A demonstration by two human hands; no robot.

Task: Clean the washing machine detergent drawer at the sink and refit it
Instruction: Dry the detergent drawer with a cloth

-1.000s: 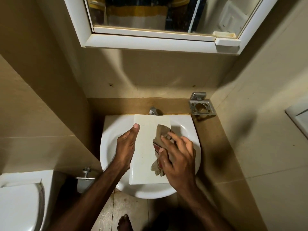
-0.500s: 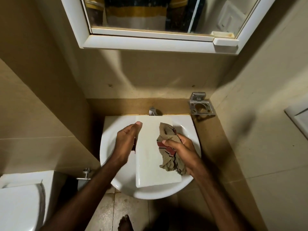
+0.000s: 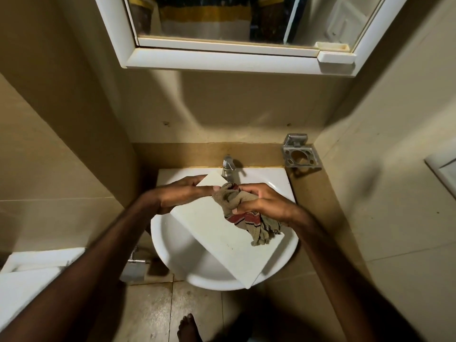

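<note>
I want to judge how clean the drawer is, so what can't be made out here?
- Head view: the drawer shows only one flat face; its other side is turned away.
- The cloth and right hand cover part of that face.
- The left hand is motion-blurred; its grip is unclear.
- The sink drain is hidden under the drawer.

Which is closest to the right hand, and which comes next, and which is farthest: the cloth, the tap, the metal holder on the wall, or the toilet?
Measured from the right hand in the head view:
1. Cloth: gripped in its fingers, lying on the white drawer.
2. Tap: just behind, at the back of the sink.
3. Metal holder: on the wall, up to the right.
4. Toilet: far left, low down.
</note>
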